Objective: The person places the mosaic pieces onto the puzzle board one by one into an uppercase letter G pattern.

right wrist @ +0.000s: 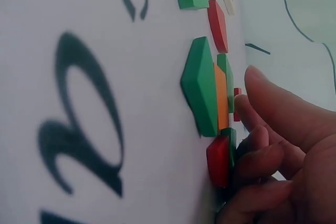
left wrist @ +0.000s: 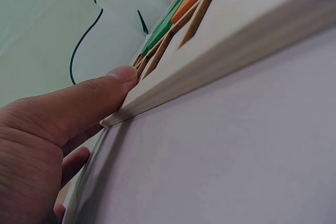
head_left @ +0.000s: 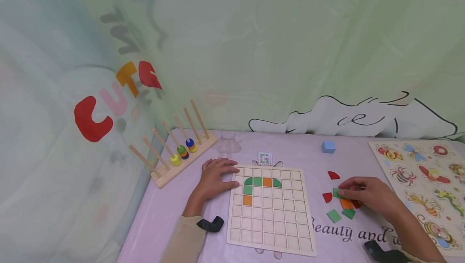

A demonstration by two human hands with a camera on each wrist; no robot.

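My left hand (head_left: 216, 177) rests at the upper left edge of a wooden grid board (head_left: 270, 230), its thumb (left wrist: 123, 74) touching the rim. Several green and orange pieces, including an orange square (head_left: 247, 200), lie in the board's upper left cells. Right of the board, my right hand (head_left: 367, 194) is over a small group of loose pieces. Its thumb is close to a green piece (head_left: 336, 193), and a gap shows between thumb and index finger in the right wrist view. Around it lie a green square (head_left: 334, 216), an orange piece (head_left: 346, 203) and red quarter-circles (head_left: 333, 175).
A small pattern card (head_left: 265, 158) lies just behind the board. A peg rack (head_left: 189, 160) with coloured rings stands at the back left. A blue block (head_left: 328, 147) sits behind the loose pieces, and an insect picture board (head_left: 399, 166) lies at the right.
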